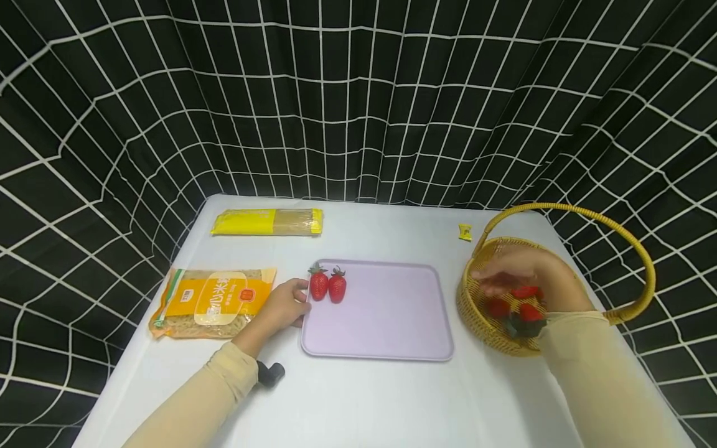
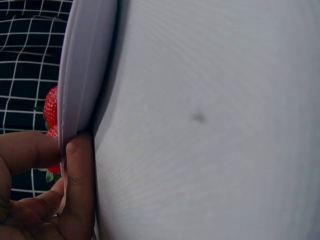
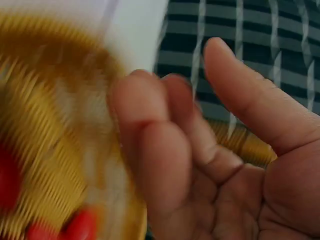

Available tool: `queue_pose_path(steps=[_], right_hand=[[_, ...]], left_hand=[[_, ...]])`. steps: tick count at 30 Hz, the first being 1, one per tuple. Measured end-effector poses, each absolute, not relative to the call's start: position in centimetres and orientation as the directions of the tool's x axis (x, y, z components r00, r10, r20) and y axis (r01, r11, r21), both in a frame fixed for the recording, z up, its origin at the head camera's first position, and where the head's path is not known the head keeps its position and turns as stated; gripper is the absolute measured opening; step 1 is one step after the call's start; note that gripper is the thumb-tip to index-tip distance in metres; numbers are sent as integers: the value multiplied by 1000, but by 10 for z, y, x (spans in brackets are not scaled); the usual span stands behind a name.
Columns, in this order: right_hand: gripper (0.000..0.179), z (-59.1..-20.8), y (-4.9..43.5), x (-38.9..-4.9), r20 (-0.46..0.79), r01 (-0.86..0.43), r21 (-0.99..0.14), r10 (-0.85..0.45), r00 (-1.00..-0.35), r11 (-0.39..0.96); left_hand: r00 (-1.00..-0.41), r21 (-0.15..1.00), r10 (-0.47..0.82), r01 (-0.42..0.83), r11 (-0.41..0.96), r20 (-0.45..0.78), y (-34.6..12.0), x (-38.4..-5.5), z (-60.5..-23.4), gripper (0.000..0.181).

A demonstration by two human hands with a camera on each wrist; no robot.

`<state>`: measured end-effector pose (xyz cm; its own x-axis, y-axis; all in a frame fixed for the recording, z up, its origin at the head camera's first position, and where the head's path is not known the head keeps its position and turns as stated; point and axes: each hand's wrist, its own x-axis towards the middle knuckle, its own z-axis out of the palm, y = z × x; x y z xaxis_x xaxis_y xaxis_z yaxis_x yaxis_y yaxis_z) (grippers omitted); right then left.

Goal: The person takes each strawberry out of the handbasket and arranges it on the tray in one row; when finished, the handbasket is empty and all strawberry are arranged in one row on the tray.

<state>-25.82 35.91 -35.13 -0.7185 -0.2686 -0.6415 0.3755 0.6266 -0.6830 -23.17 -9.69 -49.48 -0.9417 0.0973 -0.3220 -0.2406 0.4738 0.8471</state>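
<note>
Two red strawberries, left (image 1: 318, 286) and right (image 1: 337, 288), sit side by side in the far left corner of the lilac tray (image 1: 381, 317), green leaves toward its far edge! The tray lies flat around the middle of the white desk (image 1: 347, 398), and the left hand (image 1: 284, 305) has it: thumb and fingers pinch its left edge, right beside the fruit.

Well apart from it, the right hand (image 1: 512, 269) is over the woven basket (image 1: 473, 314), thumb away from loosely bent fingers, a little blurred; whether it touches the basket, I can't tell! More red fruit (image 1: 498, 308) lies in there, next to something dark green (image 1: 523, 327), partly hidden by the arm. The basket stands by the desk's right edge, its handle (image 1: 648, 267) arching high!

Now outward: an orange bag (image 1: 215, 303) lies by the desk's left edge, a yellow noodle packet (image 1: 269, 222) near the far left corner, a tiny yellow packet (image 1: 465, 232) toward the far edge, just beyond the basket. Behind it all, a black curtain (image 1: 358, 93) with white grid lines!
</note>
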Motion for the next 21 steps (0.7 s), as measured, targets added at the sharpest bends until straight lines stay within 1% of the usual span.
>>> queue_pose_path(steps=[2,4,6,11,13,15,17,21], right_hand=[[24,-360,384,-259,-709,466,-647,-250,-659,604],[21,-369,401,-259,-767,562,-598,-203,-609,572],[18,-379,414,-260,-807,624,-562,-192,-559,543],[20,-398,426,-262,-842,664,-535,-262,-472,522],[20,-403,425,-261,-847,677,-529,-265,-461,512],[18,-405,421,-259,-853,700,-517,-224,-472,492],[18,-405,415,-257,-848,701,-515,-171,-502,493],[23,-406,404,-257,-810,642,-524,-94,-579,560]], left_hand=[[-943,851,95,-242,467,-320,-98,-231,-494,56],[-943,852,92,-243,464,-319,-99,-231,-495,55],[-943,852,89,-247,462,-322,-100,-230,-497,55],[-940,848,79,-260,462,-331,-100,-227,-499,55],[-941,848,80,-258,462,-330,-100,-226,-499,54],[-940,847,79,-259,464,-331,-100,-226,-499,54],[-941,846,77,-259,467,-331,-100,-226,-498,54],[-943,849,78,-253,464,-324,-100,-227,-498,54]])
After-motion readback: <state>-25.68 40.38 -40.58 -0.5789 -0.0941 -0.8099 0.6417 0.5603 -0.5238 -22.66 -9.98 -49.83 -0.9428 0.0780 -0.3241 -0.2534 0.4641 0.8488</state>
